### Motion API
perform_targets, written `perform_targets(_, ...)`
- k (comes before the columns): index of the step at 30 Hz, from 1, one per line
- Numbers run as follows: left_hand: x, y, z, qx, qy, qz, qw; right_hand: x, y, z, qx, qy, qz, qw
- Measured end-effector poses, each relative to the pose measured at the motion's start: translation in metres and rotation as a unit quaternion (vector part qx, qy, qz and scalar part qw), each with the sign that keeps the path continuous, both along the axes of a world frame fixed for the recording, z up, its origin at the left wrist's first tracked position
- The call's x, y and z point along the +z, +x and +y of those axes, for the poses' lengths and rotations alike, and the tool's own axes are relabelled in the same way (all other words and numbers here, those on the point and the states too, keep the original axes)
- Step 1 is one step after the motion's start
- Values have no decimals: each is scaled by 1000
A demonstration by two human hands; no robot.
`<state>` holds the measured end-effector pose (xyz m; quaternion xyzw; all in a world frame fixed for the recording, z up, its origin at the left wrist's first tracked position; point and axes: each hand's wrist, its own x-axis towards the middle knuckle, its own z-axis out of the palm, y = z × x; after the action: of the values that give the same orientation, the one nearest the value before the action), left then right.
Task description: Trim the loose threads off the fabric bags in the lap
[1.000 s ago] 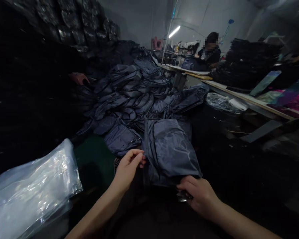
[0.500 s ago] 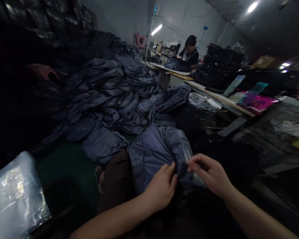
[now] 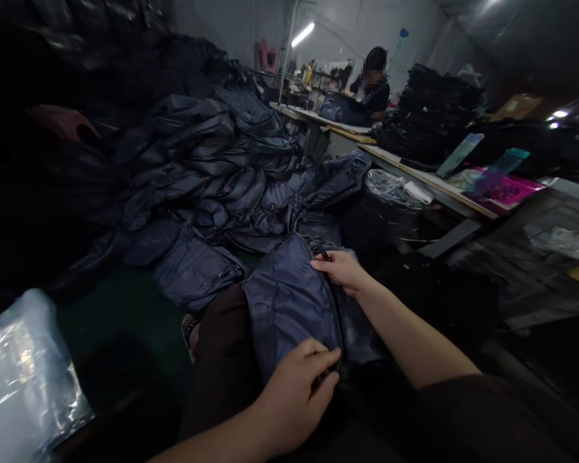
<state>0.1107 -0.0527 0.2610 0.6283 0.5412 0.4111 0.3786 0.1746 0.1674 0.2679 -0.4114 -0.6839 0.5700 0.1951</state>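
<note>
A dark blue fabric bag lies across my lap, with a dark seam or zipper line running down its right side. My right hand is closed at the upper end of that line, and a small black piece sticks up from its fingers. Whether this is a zipper pull or a small tool, I cannot tell. Lower down, my left hand pinches the bag's edge near the same line. What lies under its fingertips is mostly hidden.
A big heap of similar dark blue bags rises ahead, with one bag beside my knee. Clear plastic packaging lies at lower left. To the right runs a worktable bearing a black stack; a person works behind it.
My right hand has moved up and left onto the upper part of the bag, where a small black piece now shows. My left hand has slid down along the bag's edge.
</note>
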Motion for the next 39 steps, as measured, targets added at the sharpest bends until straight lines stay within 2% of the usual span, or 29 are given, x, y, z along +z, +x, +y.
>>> perform_targets(4,-3,-9,-10,-55,6,-23,998,-6,5,4,-3,-53,20,998)
perform_targets(9,-4,-12,-12,-98,-1,-27,995,-9,6,3,-1,-82,43,996)
perform_targets(18,-6,-9,-10,-102,-22,-43,994,-9,8,-2,8,-100,56,993)
perform_targets(20,-8,-9,-5,-78,-32,-57,995,-8,7,-4,4,-93,58,994)
perform_targets(22,-8,-9,5,-29,-59,-52,996,-6,6,-7,-3,-81,57,995)
perform_targets(25,-4,-14,30,91,-91,-2,992,-2,1,-12,-6,-65,56,996)
perform_targets(27,-1,-20,51,171,-87,46,980,0,-2,-14,-4,-61,54,997)
perform_targets(29,-1,-26,72,218,-75,88,969,0,-4,-15,-6,-52,54,997)
perform_targets(31,-3,-31,89,225,-67,96,967,0,-3,-14,-8,-45,55,997)
perform_targets(33,-8,-35,100,208,-58,64,974,2,-1,-15,3,-49,57,997)
perform_targets(36,-12,-42,104,175,-49,10,983,14,9,-18,15,-52,82,995)
perform_targets(39,-9,-50,98,184,-45,-58,980,30,29,-15,-51,8,162,985)
